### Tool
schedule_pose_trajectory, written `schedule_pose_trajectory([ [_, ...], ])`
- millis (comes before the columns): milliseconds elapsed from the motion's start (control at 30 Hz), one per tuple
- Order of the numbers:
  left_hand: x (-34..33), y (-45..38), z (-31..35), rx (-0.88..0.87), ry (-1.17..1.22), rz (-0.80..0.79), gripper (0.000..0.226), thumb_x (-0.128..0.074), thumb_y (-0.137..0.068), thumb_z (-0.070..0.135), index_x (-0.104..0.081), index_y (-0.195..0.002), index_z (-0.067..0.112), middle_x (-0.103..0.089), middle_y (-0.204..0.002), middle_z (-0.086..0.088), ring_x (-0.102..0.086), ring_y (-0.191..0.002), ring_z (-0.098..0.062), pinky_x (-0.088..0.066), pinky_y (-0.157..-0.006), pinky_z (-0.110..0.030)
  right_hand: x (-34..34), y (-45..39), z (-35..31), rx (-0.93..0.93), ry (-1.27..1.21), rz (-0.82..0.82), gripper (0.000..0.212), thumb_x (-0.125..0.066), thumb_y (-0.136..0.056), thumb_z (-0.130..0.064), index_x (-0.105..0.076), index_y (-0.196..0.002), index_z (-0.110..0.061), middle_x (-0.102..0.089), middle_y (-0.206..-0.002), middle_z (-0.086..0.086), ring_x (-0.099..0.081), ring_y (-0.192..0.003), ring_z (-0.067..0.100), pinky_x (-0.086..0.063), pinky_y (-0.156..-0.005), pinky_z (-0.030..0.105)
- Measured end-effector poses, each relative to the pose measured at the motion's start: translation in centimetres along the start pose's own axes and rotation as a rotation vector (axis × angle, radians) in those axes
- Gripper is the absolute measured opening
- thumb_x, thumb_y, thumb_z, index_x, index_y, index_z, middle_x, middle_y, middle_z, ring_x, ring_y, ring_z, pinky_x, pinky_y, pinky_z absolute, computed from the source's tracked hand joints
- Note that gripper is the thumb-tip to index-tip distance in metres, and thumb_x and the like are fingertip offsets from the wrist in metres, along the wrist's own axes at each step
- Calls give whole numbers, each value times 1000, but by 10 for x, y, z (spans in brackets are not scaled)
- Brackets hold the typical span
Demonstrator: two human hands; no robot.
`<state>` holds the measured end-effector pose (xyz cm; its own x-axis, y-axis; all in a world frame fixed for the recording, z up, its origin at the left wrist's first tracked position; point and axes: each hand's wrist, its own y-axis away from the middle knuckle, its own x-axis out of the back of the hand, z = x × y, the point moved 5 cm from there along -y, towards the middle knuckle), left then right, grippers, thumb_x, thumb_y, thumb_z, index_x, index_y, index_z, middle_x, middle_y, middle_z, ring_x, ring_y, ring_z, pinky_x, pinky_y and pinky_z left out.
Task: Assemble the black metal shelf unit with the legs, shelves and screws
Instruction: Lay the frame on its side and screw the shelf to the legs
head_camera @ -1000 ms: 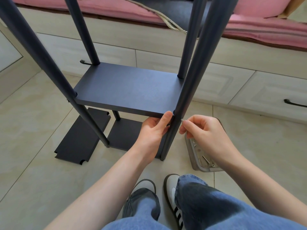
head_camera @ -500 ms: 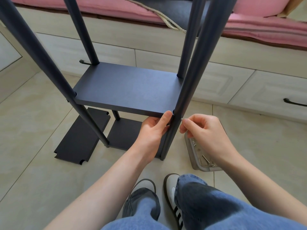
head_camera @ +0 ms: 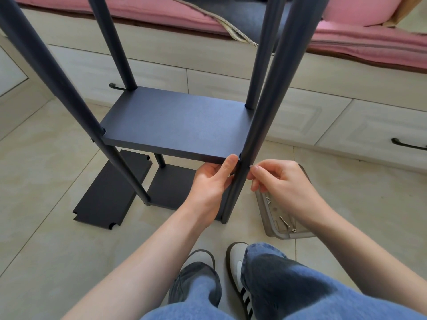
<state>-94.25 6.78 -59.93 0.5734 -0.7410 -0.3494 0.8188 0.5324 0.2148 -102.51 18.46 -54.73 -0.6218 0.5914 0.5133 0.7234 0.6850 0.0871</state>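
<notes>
The black shelf unit stands on the tiled floor with a middle shelf (head_camera: 178,125) set between several dark legs. My left hand (head_camera: 212,181) grips the shelf's near right corner from below, thumb on its front edge beside the near right leg (head_camera: 258,125). My right hand (head_camera: 282,181) pinches a small silver screw (head_camera: 251,166) against the right side of that leg at shelf height. A lower shelf (head_camera: 171,188) sits near the floor. A loose black shelf panel (head_camera: 111,192) lies flat on the floor to the left.
A grey plastic tray (head_camera: 275,225) with loose screws lies on the floor under my right wrist. Cream drawer fronts with black handles (head_camera: 409,145) run along the back below a pink cushion (head_camera: 369,42). My shoes and jeans are at the bottom.
My right fingers have shifted slightly at the screw against the leg. My left hand and the shelf have stayed in place.
</notes>
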Motion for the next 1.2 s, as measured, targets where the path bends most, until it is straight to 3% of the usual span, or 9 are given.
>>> schedule_pose_trajectory([
  [233, -3, 2, 4, -3, -5, -18, 38, -59, -88, 40, -69, -107, 9, -77, -102, -5, -73, -100, -17, -54, -81, -18, -1, -1, 5, -13, -60, -35, 26, -52, -100, -26, -72, -84, -20, -69, -69, -3, -60, -66, 6, -53, -72, 27],
  [433, -4, 2, 6, -1, -1, -8, 33, -59, -87, 41, -70, -103, 14, -77, -102, -4, -73, -101, -18, -56, -83, -21, -4, -3, 4, 18, -38, -51, 24, -50, -102, -25, -67, -86, -21, -68, -80, -7, -60, -69, -2, -48, -66, 14],
  [700, -5, 1, 13, 8, 30, 23, 29, -60, -83, 46, -70, -94, 22, -76, -99, -2, -72, -98, -17, -55, -84, -25, -8, -6, 2, 91, -41, -42, 23, -46, -103, -25, -63, -91, -16, -64, -93, -1, -64, -87, 13, -59, -77, 31],
  [933, -5, -7, 18, 8, 47, 61, 36, -60, -85, 48, -67, -104, 18, -76, -105, -6, -71, -102, -21, -54, -83, -29, -9, -15, -6, 83, -103, -63, 24, -47, -102, -27, -63, -88, -16, -65, -84, -4, -64, -81, 11, -59, -74, 31],
  [1200, -9, -11, 32, -40, 123, 51, 40, -60, -84, 47, -64, -100, 11, -72, -85, -5, -66, -81, -19, -55, -76, -31, -10, -24, -20, 116, -203, -80, 25, -48, -102, -24, -62, -86, -10, -63, -76, -10, -62, -77, 13, -55, -68, 25],
])
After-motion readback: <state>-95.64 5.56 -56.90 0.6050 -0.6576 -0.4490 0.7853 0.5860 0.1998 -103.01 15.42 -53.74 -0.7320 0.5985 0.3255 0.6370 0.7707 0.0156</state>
